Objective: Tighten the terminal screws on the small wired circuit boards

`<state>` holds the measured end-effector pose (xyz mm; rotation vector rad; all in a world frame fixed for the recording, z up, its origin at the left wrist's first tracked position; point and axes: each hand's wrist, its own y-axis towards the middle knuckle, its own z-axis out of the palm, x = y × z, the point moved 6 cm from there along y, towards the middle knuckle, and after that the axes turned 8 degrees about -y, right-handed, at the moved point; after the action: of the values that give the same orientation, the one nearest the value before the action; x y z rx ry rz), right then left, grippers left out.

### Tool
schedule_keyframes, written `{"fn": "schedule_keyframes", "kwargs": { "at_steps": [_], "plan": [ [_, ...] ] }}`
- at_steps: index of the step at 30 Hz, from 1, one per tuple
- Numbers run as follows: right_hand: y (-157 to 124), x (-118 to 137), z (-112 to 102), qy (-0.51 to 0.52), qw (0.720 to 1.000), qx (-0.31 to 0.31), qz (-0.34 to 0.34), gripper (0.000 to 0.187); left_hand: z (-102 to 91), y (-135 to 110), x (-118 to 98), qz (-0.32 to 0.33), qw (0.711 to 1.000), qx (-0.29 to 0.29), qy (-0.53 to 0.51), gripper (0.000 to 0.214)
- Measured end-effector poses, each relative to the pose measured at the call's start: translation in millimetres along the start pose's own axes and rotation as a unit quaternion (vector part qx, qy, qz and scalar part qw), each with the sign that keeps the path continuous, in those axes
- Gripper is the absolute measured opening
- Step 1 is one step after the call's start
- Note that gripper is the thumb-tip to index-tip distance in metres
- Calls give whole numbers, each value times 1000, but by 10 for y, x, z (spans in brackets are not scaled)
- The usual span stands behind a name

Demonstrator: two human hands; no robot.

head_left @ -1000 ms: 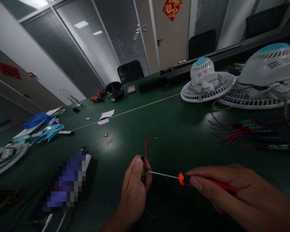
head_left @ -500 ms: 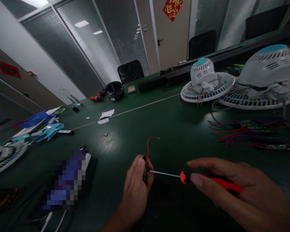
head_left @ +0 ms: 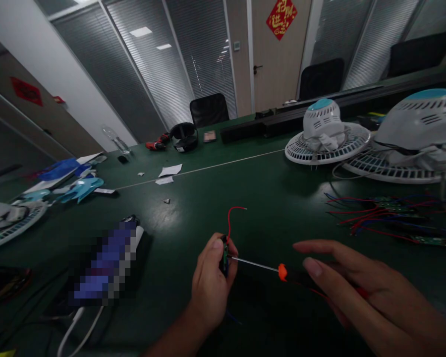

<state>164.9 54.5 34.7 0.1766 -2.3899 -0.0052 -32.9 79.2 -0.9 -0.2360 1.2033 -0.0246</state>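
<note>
My left hand (head_left: 210, 285) is closed around a small green circuit board (head_left: 225, 257) held on edge above the green table (head_left: 267, 198). A thin red wire (head_left: 232, 215) curls up from the board. My right hand (head_left: 360, 292) grips a screwdriver with an orange and black handle (head_left: 297, 275). Its thin metal shaft (head_left: 254, 264) points left and its tip touches the board. The right index finger stretches out along the handle.
Two white fan bodies (head_left: 329, 134) (head_left: 416, 134) lie on their grilles at the right. A tangle of red and blue wires with boards (head_left: 386, 213) lies in front of them. A blurred-out device (head_left: 107, 263) lies left. Blue fan blades (head_left: 78, 188) and paper scraps (head_left: 169, 173) sit farther back.
The view has shifted slightly. My right hand has turned the screwdriver, so more black of its handle now shows. My left hand keeps holding the board in about the same spot.
</note>
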Motion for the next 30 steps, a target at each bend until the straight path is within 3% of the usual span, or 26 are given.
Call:
{"fn": "schedule_keyframes", "kwargs": {
  "at_steps": [8, 18, 30],
  "plan": [
    [-29, -63, -41, -30, 999, -39, 11, 38, 49, 13, -53, 7, 999, 13, 28, 32],
    [-24, 80, -152, -34, 994, -93, -47, 26, 40, -11, -63, 7, 999, -15, 36, 34],
    [-24, 66, -166, -73, 987, -128, -59, 26, 40, -3, -78, 8, 1000, -13, 7, 28]
  ]
}}
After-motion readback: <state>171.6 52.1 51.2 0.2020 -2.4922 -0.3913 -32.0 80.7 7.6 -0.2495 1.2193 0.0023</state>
